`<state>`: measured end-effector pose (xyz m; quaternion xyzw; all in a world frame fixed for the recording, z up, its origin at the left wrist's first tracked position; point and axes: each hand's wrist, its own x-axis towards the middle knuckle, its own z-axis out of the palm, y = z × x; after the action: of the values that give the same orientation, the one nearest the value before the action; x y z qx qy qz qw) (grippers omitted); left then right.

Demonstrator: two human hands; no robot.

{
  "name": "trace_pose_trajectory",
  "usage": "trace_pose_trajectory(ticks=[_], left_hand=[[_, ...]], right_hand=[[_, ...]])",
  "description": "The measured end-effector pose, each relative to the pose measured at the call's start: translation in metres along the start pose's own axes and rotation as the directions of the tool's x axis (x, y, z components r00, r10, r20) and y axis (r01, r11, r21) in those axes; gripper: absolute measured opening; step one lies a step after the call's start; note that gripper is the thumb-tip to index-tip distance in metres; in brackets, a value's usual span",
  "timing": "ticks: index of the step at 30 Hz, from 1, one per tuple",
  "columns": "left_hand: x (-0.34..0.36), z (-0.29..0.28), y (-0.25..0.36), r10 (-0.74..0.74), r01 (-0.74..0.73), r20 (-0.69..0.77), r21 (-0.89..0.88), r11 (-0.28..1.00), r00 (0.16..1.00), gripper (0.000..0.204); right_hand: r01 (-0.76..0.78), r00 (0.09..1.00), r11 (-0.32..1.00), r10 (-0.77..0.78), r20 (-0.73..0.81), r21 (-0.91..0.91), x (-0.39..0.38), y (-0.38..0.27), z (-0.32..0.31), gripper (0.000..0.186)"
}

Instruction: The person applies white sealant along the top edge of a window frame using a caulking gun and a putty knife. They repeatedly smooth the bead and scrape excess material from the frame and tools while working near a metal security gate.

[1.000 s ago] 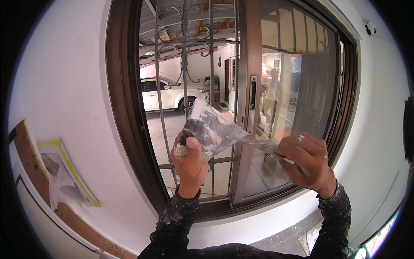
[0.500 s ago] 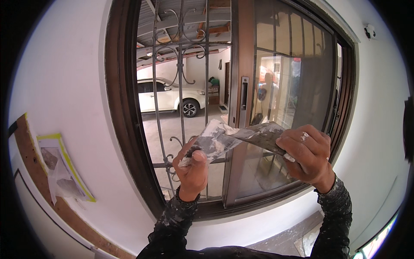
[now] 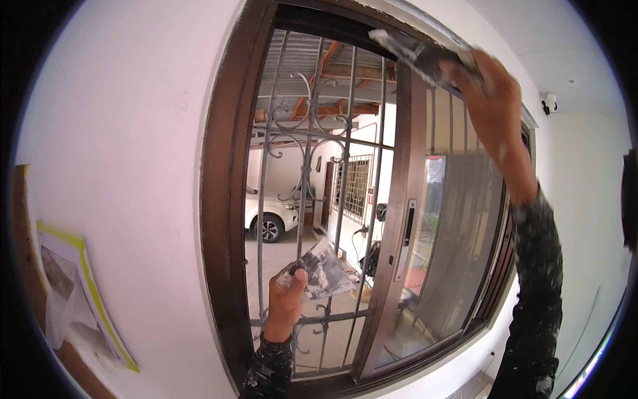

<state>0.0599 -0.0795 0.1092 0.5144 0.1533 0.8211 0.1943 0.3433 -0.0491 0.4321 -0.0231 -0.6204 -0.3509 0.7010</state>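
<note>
My left hand point(image 3: 284, 310) is closed around a putty knife point(image 3: 327, 271), its wide flat blade smeared with white and grey putty. It is held low in front of the window's iron grille point(image 3: 307, 173). Raised at the upper right, my right hand point(image 3: 495, 100) grips a second putty knife point(image 3: 411, 56). That blade points left, in front of the top of the brown window frame point(image 3: 222, 199). I cannot tell whether it touches the frame or the wall above. Both dark sleeves are spotted with white.
A sliding glass panel point(image 3: 452, 226) with a metal handle point(image 3: 407, 233) fills the right of the window. Beyond the grille stands a white car point(image 3: 269, 213). On the left, a yellow-edged sheet point(image 3: 80, 292) hangs by the white wall point(image 3: 133, 133). A camera point(image 3: 549, 104) is mounted at the right.
My right hand has lifted its putty knife away from the left one, up to the top of the window. The left knife has dropped lower. My view has shifted, showing more of the window's top.
</note>
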Motion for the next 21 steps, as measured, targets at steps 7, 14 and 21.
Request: trace_pose_trajectory(ticks=[7,14,21], left_hand=[[0.003,-0.047,-0.023,-0.051,0.044,-0.036,-0.178,0.983,0.998,0.043],[-0.005,-0.038,-0.013,-0.071,0.053,-0.069,-0.23,0.972,0.995,0.036],[-0.006,-0.041,-0.012,-0.129,0.122,-0.01,-0.268,0.956,0.992,0.049]], right_hand=[[0.082,0.996,0.978,-0.085,-0.006,-0.194,0.146,-0.032,0.094,0.036],[0.094,0.996,0.974,-0.093,0.017,-0.205,0.205,-0.049,0.145,0.033],[0.177,0.984,0.938,-0.177,0.025,-0.299,0.222,-0.051,0.173,0.03]])
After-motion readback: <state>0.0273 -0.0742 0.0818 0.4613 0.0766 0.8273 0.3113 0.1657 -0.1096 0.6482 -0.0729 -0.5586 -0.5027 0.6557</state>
